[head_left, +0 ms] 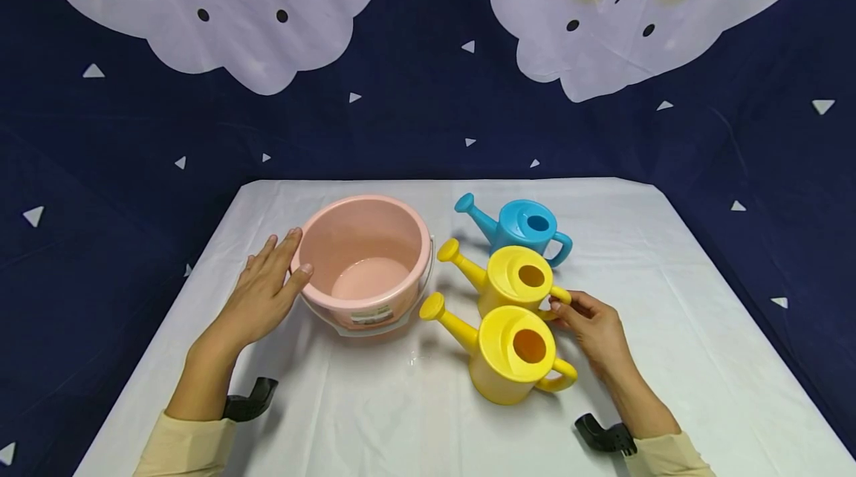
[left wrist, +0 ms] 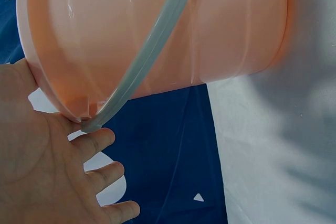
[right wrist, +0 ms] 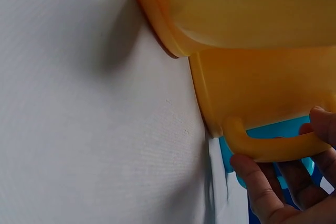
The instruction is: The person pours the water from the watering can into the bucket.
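A pink bucket (head_left: pixel 414 295) with a grey-white carrying handle (left wrist: pixel 152 45) stands upright on the left half of the table. My left hand (head_left: pixel 264 295) lies against the left of its rim, fingers extended and thumb over the edge; in the left wrist view the left hand (left wrist: pixel 47 156) shows its palm. To the right stand two yellow watering cans and a blue watering can (head_left: pixel 511 228) in a row. My right hand (head_left: pixel 595 328) grips the handle of the middle yellow watering can (head_left: pixel 501 280). In the right wrist view its fingers (right wrist: pixel 257 184) curl around that handle (right wrist: pixel 278 149).
The nearer yellow watering can (head_left: pixel 495 373) stands just in front of the middle one, its handle towards my right forearm. A white cloth (head_left: pixel 374 417) covers the table. Behind rises a dark blue backdrop (head_left: pixel 414 135) with white clouds and triangles.
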Demonstrator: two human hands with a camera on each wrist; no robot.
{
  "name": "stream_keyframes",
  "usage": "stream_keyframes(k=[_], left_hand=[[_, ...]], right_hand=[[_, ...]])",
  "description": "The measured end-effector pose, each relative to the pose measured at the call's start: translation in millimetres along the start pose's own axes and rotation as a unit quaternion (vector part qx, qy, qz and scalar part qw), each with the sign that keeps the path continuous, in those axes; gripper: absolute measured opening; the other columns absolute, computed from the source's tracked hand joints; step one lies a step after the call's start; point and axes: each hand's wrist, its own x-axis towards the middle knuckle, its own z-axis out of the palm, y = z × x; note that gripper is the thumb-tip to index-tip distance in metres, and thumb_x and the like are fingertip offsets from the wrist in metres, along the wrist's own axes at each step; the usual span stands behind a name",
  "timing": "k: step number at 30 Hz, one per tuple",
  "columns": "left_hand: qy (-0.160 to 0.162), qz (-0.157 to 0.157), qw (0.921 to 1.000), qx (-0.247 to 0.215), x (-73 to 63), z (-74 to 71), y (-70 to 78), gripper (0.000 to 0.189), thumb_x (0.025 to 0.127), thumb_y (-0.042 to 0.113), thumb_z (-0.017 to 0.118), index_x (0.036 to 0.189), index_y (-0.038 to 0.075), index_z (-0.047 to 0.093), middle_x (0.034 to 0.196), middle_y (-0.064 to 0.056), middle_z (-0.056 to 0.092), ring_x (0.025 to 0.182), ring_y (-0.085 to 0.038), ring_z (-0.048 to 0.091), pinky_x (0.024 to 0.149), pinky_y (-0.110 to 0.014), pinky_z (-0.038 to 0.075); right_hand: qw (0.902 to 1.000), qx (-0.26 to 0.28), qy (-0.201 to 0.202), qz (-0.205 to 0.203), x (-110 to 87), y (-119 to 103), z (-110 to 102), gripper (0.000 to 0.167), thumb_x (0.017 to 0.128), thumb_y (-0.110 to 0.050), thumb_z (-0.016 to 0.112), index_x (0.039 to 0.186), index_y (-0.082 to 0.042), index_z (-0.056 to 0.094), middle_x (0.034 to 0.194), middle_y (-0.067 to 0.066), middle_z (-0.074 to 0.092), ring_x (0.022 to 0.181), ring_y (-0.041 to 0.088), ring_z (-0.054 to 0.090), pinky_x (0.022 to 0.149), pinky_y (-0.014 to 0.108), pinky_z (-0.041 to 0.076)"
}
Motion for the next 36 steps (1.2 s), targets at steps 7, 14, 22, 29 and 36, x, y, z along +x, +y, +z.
stream_keyframes(k=[7, 14, 22, 29, 36], left_hand=[[-0.001, 0.001, 1.0000, 0.000, 0.0, 0.4, -0.1, 0.066, 0.100, 0.050, 0.031, 0.153, 0.019, 0.007, 0.160, -0.011, 0.013, 0.148, -0.035, 0.001, 0.114, -0.064, 0.000], [-0.002, 0.002, 1.0000, 0.000, -0.8, -0.3, 0.4, 0.066, 0.100, 0.050, 0.030, 0.153, 0.018, 0.007, 0.160, -0.011, 0.012, 0.148, -0.035, 0.000, 0.114, -0.064, 0.000], [-0.001, 0.004, 1.0000, -0.001, -0.7, -0.5, 1.0, 0.066, 0.100, 0.049, 0.030, 0.153, 0.018, 0.007, 0.160, -0.012, 0.012, 0.148, -0.036, 0.001, 0.114, -0.064, 0.000], [0.000, 0.007, 1.0000, -0.001, -0.8, -0.7, 1.0, 0.065, 0.100, 0.048, 0.030, 0.153, 0.018, 0.007, 0.160, -0.012, 0.012, 0.148, -0.036, 0.001, 0.114, -0.064, 0.000], [0.001, 0.007, 1.0000, -0.001, -0.9, -0.5, 0.6, 0.065, 0.100, 0.048, 0.031, 0.153, 0.018, 0.007, 0.160, -0.013, 0.012, 0.148, -0.037, 0.001, 0.114, -0.064, 0.000]], right_hand=[[0.9996, -0.017, 0.022, 0.002, 0.4, -2, -1, 0.046, 0.088, -0.032, 0.066, 0.123, -0.002, 0.060, 0.102, -0.006, 0.066, 0.084, 0.000, 0.065, 0.078, 0.019, 0.056], [0.9991, -0.027, 0.032, -0.003, 2.2, 2, -2, 0.052, 0.086, -0.040, 0.066, 0.124, -0.004, 0.061, 0.105, -0.004, 0.067, 0.084, 0.000, 0.065, 0.079, 0.019, 0.055], [0.9993, 0.007, 0.037, -0.006, -0.6, -8, -4, 0.052, 0.087, -0.036, 0.066, 0.125, -0.001, 0.059, 0.091, -0.020, 0.067, 0.085, 0.001, 0.066, 0.079, 0.023, 0.057], [0.9980, 0.039, 0.045, -0.020, 0.8, -4, -7, 0.053, 0.083, -0.037, 0.070, 0.122, -0.001, 0.062, 0.096, -0.013, 0.070, 0.085, 0.001, 0.066, 0.074, 0.020, 0.057], [0.9983, 0.031, 0.046, -0.015, -3.1, -13, -7, 0.053, 0.085, -0.035, 0.068, 0.123, 0.001, 0.060, 0.091, -0.020, 0.068, 0.085, -0.001, 0.066, 0.077, 0.023, 0.057]])
